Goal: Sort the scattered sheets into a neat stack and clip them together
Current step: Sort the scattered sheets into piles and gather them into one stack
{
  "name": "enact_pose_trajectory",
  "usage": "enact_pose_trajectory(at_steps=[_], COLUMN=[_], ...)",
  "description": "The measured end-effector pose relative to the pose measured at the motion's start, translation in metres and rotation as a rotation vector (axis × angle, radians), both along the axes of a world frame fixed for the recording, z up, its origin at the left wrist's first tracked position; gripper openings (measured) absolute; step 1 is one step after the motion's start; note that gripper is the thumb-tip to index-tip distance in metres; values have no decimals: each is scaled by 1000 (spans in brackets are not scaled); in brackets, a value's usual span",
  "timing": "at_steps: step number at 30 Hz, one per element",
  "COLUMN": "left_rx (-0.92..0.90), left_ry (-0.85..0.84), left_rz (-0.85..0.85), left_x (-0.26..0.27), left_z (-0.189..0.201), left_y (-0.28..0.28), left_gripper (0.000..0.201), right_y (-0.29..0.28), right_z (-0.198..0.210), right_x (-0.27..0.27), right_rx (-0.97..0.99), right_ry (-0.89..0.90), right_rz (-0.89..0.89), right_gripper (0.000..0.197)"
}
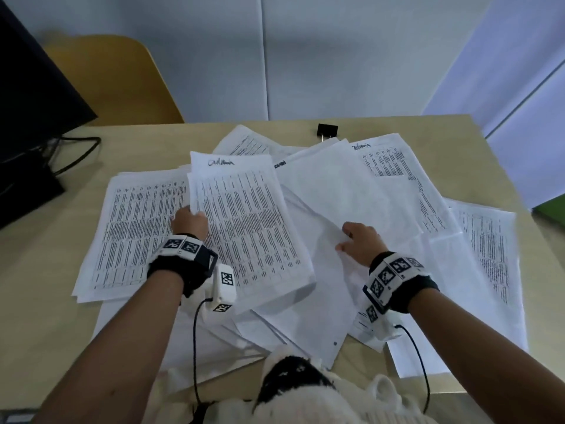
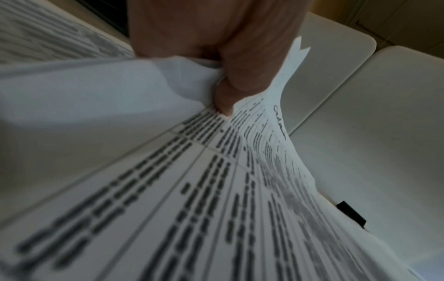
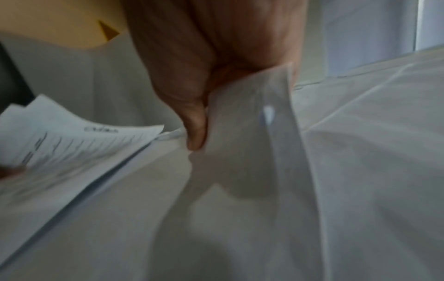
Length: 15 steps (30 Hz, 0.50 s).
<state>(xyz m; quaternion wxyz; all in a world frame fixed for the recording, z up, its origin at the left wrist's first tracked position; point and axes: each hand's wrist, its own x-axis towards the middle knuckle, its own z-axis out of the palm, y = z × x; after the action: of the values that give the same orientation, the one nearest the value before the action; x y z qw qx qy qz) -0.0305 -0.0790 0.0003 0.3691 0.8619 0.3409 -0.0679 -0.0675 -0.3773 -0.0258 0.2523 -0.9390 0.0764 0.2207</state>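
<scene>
Head: high, looking down over desk (image 1: 61, 240), both arms in frame.
Wrists: close, along fingers.
Shared: printed sheets (image 1: 244, 221).

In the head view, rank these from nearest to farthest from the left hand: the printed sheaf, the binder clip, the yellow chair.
1. Printed sheaf: gripped by the left hand.
2. Binder clip: far table edge, to the right.
3. Yellow chair: beyond the table, left.

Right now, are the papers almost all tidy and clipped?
Not yet. The left hand grips a small bundle of printed sheets, the only gathered part. The right hand pinches a blank sheet. Many sheets lie scattered on the table, and the binder clip sits unused.
</scene>
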Motion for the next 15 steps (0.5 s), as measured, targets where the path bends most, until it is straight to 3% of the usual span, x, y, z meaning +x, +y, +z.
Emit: enact_pose_trajectory(at_steps=[2, 4, 8, 12, 15], left_rx=[-11, -28, -53, -99, -197], left_ry=[59, 99, 173, 201, 155], left_rz=[-54, -83, -105, -130, -171], left_x=[-7, -15, -19, -13, -10], left_z=[-7, -12, -12, -7, -9], left_y=[-1, -7, -18, -27, -36], left_gripper=[35, 36, 37, 46, 53], right_y=[-4, -8, -24, -16, 11], right_z=[4, 18, 70, 120, 122], right_x=[6, 13, 27, 30, 18], right_rx=[37, 63, 79, 61, 106], right_ry=[-84, -218, -526, -940, -1038], right_rz=[-88, -195, -340, -238, -27], right_gripper=[30, 16, 10, 23, 26])
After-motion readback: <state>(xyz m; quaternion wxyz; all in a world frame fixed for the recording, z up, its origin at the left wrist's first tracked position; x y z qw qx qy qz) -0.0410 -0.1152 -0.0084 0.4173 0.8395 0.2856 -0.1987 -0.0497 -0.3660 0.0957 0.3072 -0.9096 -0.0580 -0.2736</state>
